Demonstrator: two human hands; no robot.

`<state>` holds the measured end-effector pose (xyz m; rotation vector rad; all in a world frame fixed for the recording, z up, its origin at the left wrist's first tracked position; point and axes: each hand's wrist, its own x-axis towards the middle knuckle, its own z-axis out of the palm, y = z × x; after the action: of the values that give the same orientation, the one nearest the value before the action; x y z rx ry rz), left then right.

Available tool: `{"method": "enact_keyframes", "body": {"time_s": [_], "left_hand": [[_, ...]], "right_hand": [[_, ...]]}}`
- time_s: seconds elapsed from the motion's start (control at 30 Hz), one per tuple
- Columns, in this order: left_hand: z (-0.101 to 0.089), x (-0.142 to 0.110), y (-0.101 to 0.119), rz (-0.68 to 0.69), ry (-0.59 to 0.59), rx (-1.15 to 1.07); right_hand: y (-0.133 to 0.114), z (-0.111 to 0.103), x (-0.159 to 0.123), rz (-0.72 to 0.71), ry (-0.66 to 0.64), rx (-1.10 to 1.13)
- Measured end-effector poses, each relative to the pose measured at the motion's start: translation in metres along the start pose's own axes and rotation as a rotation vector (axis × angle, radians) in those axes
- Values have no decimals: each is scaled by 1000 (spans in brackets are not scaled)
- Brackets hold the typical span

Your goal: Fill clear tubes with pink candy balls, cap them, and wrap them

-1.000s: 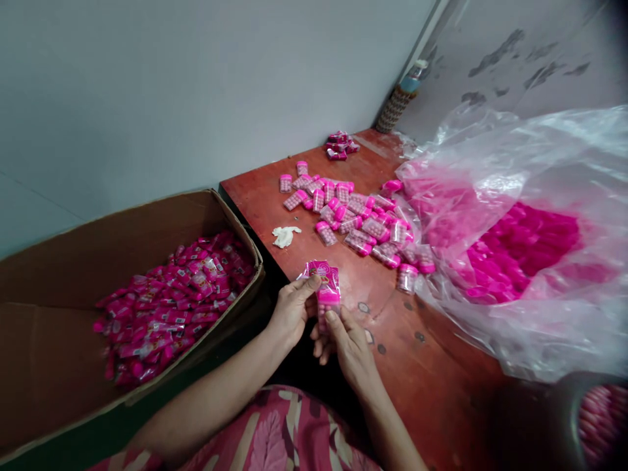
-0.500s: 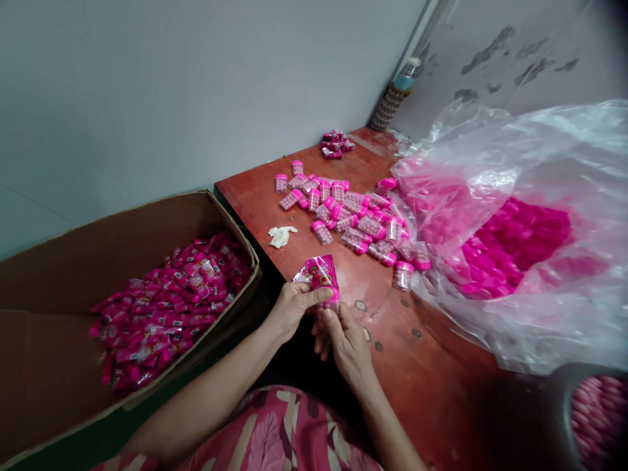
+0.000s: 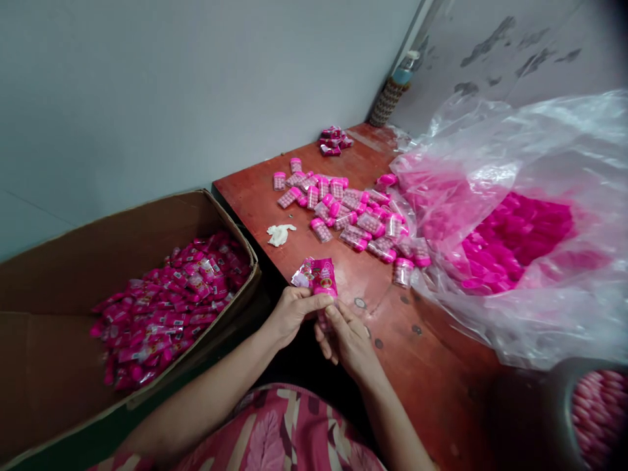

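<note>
In front of my lap, both hands meet at the table's near edge. My left hand (image 3: 290,315) is closed, its thumb pressing a shiny printed pink wrapper (image 3: 324,275) that stands up above the fingers. A second, silvery-pink wrapper piece (image 3: 302,273) pokes out behind it. My right hand (image 3: 352,339) is closed round a small clear jar of pink candy balls (image 3: 322,320), mostly hidden by the fingers. The jar's top meets the wrapper's lower end; how far it goes inside cannot be told. Beyond the hands lie several similar pink-capped jars (image 3: 356,237).
A cardboard box (image 3: 63,239) at the left holds many wrapped pink packs (image 3: 167,314). On the red table (image 3: 417,366) are a white scrap (image 3: 280,234), a wrapper pile (image 3: 335,140), a bottle (image 3: 392,91), a plastic bag (image 3: 554,320) of pink pieces and a candy tub (image 3: 557,405).
The wrapper's printed face has turned and sits lower over the jar's top. The pink cap that showed under my left thumb is now largely covered. Both hands stay in nearly the same place.
</note>
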<state>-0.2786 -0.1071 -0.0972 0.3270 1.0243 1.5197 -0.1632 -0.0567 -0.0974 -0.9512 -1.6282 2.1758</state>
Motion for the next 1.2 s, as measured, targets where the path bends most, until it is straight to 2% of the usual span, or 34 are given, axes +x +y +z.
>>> {"method": "enact_keyframes", "body": {"time_s": [0.1, 0.23, 0.33, 0.47, 0.63, 0.77, 0.93, 1.0, 1.13, 1.2], "left_hand": [[0, -4, 1, -33, -28, -19], [-1, -5, 0, 13, 123, -67], [0, -4, -4, 55, 219, -100], [4, -7, -12, 71, 281, -100], [2, -10, -11, 49, 275, -119], [0, -9, -5, 46, 261, -178], [5, -13, -15, -54, 149, -206], [7, -15, -20, -49, 102, -263], [0, -24, -14, -21, 67, -257], [-10, -30, -2, 36, 125, -252]], "right_hand": [[4, -1, -1, -33, 24, -41], [8, 1, -6, -64, 21, 86], [12, 6, -9, -92, 120, 144], [18, 11, -9, -109, 229, 177], [20, 12, -10, -20, 177, 259], [18, 13, -15, -64, 219, 167], [14, 13, -11, -61, 234, 277], [13, 13, -6, -68, 237, 323], [13, 13, 3, -56, 145, 310], [13, 12, 3, -58, 92, 279]]}}
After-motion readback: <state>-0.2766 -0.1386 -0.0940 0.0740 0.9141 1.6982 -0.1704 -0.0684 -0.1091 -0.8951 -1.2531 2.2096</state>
